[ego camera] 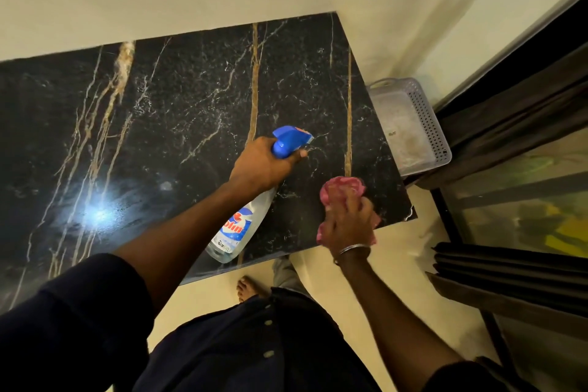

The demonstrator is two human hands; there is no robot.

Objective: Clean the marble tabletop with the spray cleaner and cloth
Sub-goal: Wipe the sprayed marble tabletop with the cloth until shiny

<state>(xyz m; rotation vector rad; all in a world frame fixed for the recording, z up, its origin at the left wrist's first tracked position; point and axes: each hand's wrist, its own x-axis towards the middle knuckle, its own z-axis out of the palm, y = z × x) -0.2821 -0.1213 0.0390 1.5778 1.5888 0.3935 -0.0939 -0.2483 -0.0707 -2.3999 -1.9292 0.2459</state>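
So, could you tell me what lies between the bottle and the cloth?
Only bare marble shows between the bottle and the cloth in the head view.

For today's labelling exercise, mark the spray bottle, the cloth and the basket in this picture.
spray bottle (237,227): head view, on the clear body at the label.
cloth (342,186): head view, on the pink bunched top above the fingers.
basket (428,124): head view, on the perforated right wall.

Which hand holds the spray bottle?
The left hand grips the blue-headed spray bottle; the right hand holds the pink cloth.
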